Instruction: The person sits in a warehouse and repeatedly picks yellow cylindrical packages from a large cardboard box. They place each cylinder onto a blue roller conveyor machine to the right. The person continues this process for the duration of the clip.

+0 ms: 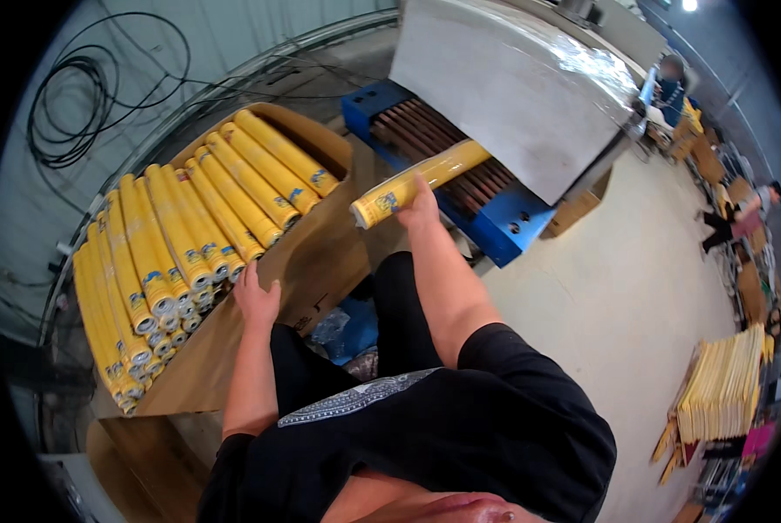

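Note:
A long yellow roll [431, 177] wrapped in clear film is in my right hand [420, 207], whose fingers close around it. The far end of this roll lies over the brown rollers [408, 131] of a blue-framed conveyor, at the mouth of a white machine. My left hand [258, 299] rests at the rim of a large cardboard box [307, 275], its thumb apart and fingertips beside the roll ends. Inside the box many similar yellow rolls [172, 231] are stacked slantwise, their round hollow ends facing me.
The white machine [512, 87] stands ahead, with its blue end block [503, 228] near my right arm. Another open carton [142, 471] is at lower left. Coiled black cable [72, 113] hangs on the wall. A yellowish stack [721, 383] and a walking person [743, 218] are at right.

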A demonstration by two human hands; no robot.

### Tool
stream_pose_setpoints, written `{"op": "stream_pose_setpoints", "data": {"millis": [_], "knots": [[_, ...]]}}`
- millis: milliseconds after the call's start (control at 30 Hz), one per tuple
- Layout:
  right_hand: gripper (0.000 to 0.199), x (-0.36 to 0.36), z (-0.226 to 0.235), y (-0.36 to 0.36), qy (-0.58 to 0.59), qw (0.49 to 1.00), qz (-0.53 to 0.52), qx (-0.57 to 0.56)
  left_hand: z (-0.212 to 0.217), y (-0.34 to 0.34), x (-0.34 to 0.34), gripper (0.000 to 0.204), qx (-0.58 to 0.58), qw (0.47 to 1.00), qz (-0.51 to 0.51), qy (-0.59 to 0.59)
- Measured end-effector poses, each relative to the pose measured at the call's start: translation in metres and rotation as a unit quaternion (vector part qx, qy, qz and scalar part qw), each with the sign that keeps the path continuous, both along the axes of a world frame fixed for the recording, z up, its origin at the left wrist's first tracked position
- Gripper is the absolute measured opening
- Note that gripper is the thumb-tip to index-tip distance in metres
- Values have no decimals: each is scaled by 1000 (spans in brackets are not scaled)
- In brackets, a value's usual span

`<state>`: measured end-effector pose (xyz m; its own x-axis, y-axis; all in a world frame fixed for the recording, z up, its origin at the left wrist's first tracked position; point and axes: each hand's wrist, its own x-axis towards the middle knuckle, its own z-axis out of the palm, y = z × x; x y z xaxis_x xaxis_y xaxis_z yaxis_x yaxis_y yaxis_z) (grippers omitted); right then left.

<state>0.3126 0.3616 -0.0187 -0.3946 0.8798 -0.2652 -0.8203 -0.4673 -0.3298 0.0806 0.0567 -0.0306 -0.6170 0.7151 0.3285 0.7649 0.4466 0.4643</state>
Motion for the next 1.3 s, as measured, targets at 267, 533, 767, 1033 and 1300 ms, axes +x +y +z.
{"op": "stream_pose_setpoints", "data": {"millis": [267, 533, 767, 1033, 1300], "knots": [[45, -33, -1, -171, -107, 969, 148, 166, 129, 21, 85, 93, -76, 968, -208, -118], [51, -53, 66, -190, -239, 836, 319, 376, 77, 0, 88, 100, 175, 891, -193, -372], [67, -45, 53, -174, -332, 788, 358, 375, 101, 69, -56, 96, 218, 927, 14, -305], [48, 75, -25, -187, -281, 868, 389, 128, 54, 65, -90, 65, -334, 938, 91, -20], [40, 88, -6, -139, -291, 906, 289, 105, 64, 80, -76, 66, -381, 915, 134, 19]]}}
